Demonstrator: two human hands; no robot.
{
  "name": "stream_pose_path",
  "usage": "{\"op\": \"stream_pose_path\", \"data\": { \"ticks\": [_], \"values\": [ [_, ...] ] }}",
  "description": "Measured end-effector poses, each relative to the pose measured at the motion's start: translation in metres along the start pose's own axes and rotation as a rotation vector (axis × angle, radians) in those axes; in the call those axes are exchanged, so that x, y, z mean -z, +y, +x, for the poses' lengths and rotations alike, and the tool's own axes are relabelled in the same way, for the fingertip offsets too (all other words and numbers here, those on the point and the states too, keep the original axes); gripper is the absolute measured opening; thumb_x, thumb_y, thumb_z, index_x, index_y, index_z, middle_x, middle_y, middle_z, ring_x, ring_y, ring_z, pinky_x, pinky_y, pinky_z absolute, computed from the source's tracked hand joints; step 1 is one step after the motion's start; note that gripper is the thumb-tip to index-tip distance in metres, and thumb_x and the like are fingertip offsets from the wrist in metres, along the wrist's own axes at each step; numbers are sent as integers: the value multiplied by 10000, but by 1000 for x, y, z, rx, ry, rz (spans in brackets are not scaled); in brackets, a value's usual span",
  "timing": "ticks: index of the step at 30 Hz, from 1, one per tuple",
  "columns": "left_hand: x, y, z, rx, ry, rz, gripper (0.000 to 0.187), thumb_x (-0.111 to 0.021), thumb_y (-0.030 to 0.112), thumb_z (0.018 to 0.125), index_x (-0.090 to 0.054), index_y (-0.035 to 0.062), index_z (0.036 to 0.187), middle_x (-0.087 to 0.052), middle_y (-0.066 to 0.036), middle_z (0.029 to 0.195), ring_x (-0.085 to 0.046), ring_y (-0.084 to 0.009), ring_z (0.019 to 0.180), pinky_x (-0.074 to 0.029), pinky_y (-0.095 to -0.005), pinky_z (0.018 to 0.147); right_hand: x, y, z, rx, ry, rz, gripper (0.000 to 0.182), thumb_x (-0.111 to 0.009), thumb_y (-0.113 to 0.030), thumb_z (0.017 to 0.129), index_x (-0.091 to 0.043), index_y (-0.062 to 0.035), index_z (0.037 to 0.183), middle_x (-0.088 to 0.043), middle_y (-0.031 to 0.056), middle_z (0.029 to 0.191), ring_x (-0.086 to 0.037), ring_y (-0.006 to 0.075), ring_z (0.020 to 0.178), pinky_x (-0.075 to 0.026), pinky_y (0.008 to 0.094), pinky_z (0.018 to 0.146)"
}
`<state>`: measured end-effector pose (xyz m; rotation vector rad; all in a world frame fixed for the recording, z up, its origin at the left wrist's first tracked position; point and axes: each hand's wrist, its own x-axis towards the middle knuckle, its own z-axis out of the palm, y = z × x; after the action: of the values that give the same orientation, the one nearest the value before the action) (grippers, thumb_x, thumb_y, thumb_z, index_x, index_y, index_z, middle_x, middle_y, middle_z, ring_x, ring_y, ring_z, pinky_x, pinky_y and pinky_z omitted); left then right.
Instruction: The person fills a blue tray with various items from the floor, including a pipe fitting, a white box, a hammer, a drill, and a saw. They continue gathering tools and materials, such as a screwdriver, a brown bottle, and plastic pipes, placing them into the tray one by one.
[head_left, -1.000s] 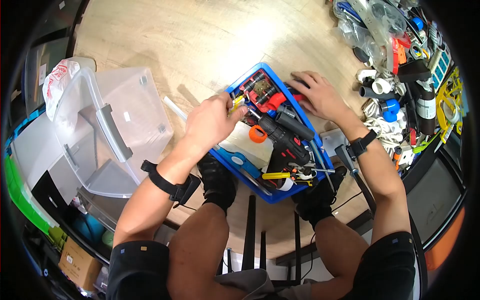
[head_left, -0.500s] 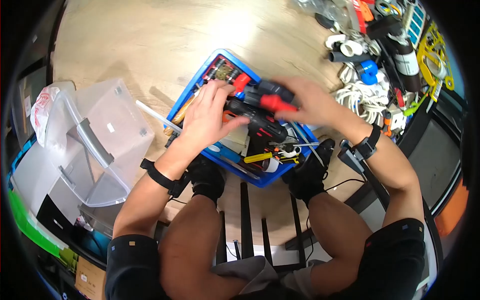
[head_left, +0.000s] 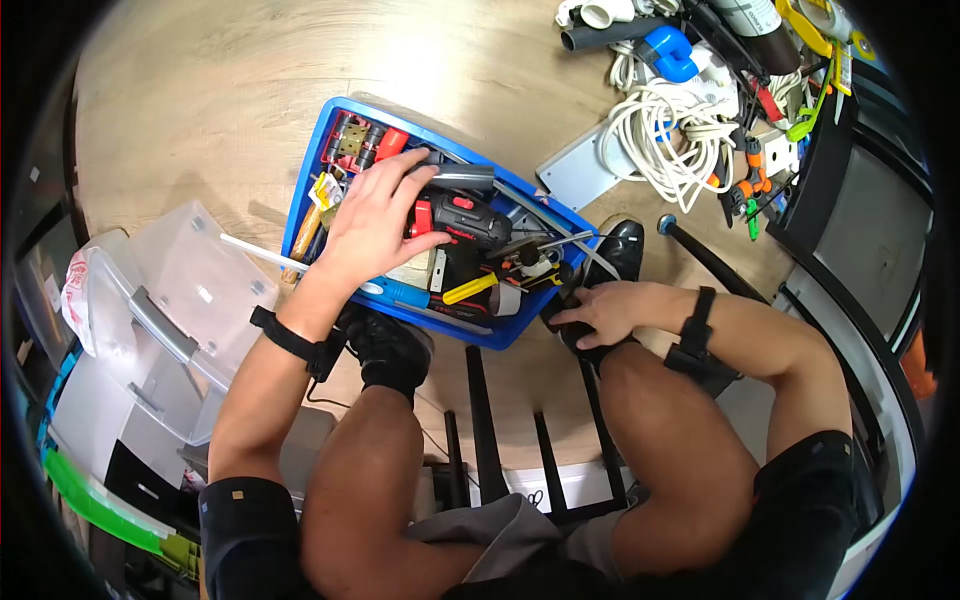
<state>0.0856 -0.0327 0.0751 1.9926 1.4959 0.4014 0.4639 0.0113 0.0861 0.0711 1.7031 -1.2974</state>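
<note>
The wooden floor (head_left: pixel 200 60) is the largest thing here, and it lies under all the others. The clear plastic box (head_left: pixel 185 270) stands on it, apart from the blue bin (head_left: pixel 547 326), between its 8 and 9 o'clock. The blue bin sits in front of the person and is full of tools. Between 2 and 3 o'clock from it, on the floor, there is the coil of white cable (head_left: pixel 672 140), partly over the flat grey box (head_left: pixel 575 170).

The left hand (head_left: pixel 378 225) is above the 9 o'clock part of the bin, palm down, with the fingers long and the thumb well spread. Its thumb is near the black and red drill (head_left: pixel 465 220), which lies around the middle of the bin. The right hand (head_left: pixel 605 312) is outside the bin, at 4 o'clock, beside the corner and in front of the black shoe (head_left: pixel 622 248). Its fingers point to 9 o'clock; whether they grip something dark, I cannot tell. Smaller again, the grey tube (head_left: pixel 465 178) lies at 1 o'clock in the bin, and the yellow-handled screwdriver (head_left: pixel 470 289) at 5 o'clock.
</note>
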Motion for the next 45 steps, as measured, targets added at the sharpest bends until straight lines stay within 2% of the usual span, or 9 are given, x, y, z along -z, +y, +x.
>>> {"op": "stream_pose_path", "data": {
  "ticks": [5, 10, 12, 21, 23, 24, 31, 36, 45],
  "values": [
    [-3, 0, -4, 53, 63, 2, 811, -879, 509, 763, -583, 49, 1363, -554, -160, 1469, -566, -383, 1307, -455, -492, 1097, -12, 13, 49, -166, -179, -52, 570, -560, -500, 1026, -552, -234, 1530, -699, 194, 1317, -619, 377, 1292, -464, 488, 1112],
    [1, -11, -15, 69, 37, -49, 763, -869, 468, 797, -578, 44, 1360, -548, -169, 1474, -562, -400, 1309, -452, -503, 1101, 19, 4, 43, -213, -369, 218, 512, -672, -483, 963, -683, -191, 1384, -759, 156, 1207, -688, 359, 1165, -518, 454, 1023],
    [3, -13, -18, 81, 34, -68, 752, -866, 445, 808, -571, 40, 1369, -541, -179, 1480, -555, -411, 1318, -451, -505, 1106, 15, 7, 36, -63, -215, 192, 484, -766, -458, 897, -751, -142, 1263, -793, 50, 882, -753, 236, 929, -576, 385, 836],
    [14, -20, -42, 211, 106, -45, 834, -910, 287, 767, -530, 35, 1466, -478, -222, 1558, -503, -431, 1395, -423, -501, 1157, 122, -55, -38, -107, -32, 369, 225, -838, -215, 832, -754, -83, 994, -766, 82, 949, -734, 281, 962, -561, 418, 794],
    [14, -23, -44, 233, 132, -22, 817, -904, 275, 773, -535, 35, 1462, -467, -225, 1565, -499, -432, 1398, -424, -498, 1159, 128, -59, -46, -58, 375, 75, 233, -800, -155, 829, -648, -65, 981, -686, 91, 978, -698, 317, 986, -546, 474, 751],
    [14, -24, -45, 254, 151, -1, 800, -898, 263, 779, -541, 36, 1458, -456, -228, 1573, -495, -434, 1402, -425, -495, 1161, 133, -61, -49, -54, 403, -29, 304, -789, -115, 807, -557, -74, 998, -595, 115, 1044, -665, 349, 1012, -541, 519, 738],
    [15, -26, -48, 294, 152, -6, 736, -893, 219, 778, -586, 70, 1430, -382, -242, 1629, -475, -439, 1420, -416, -487, 1176, 111, -58, -51, -179, 597, -308, 353, -787, -157, 802, -575, -118, 1082, -557, 129, 1120, -667, 332, 966, -576, 493, 661],
    [12, -26, -46, 242, 179, 49, 771, -896, 283, 774, -575, 116, 1455, -363, -235, 1637, -427, -446, 1462, -396, -525, 1188, 112, -49, -55, 51, 763, -469, 268, -736, -111, 801, -598, -100, 1030, -529, 95, 1007, -657, 276, 881, -562, 418, 583],
    [8, -20, -41, 186, 172, 64, 772, -900, 296, 768, -581, 147, 1454, -387, -218, 1631, -441, -444, 1451, -390, -531, 1183, 107, -15, -46, 330, 938, -220, 194, -716, 4, 816, -564, -28, 932, -538, 119, 893, -624, 322, 728, -498, 437, 556]
  ]
}}
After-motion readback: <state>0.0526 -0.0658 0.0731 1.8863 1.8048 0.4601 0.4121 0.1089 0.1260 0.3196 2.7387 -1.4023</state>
